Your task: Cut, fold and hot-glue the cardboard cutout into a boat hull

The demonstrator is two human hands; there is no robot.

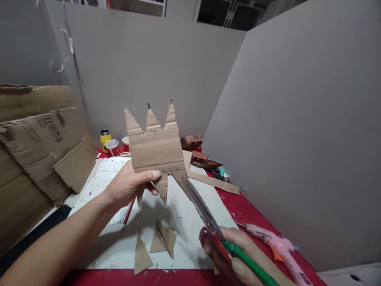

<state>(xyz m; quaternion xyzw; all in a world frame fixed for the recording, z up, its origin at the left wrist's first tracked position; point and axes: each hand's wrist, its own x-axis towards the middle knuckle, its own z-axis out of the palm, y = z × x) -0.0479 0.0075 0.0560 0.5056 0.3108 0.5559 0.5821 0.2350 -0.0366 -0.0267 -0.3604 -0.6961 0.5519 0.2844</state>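
My left hand grips a piece of cardboard by its lower left edge, thumb in front. Triangular points stand along the cardboard's top edge, and more triangles hang from its bottom edge. In my right hand is a pair of scissors with green and red handles. Their blades point up and left, with the tips close to the lower right triangle; I cannot tell whether they touch it. Cut cardboard scraps lie on the white work surface below.
A pink glue gun with a lit red light lies at right. Large cardboard sheets lean at left. Behind are a yellow bottle, paper cups and brown model pieces. A pencil lies beneath my left hand.
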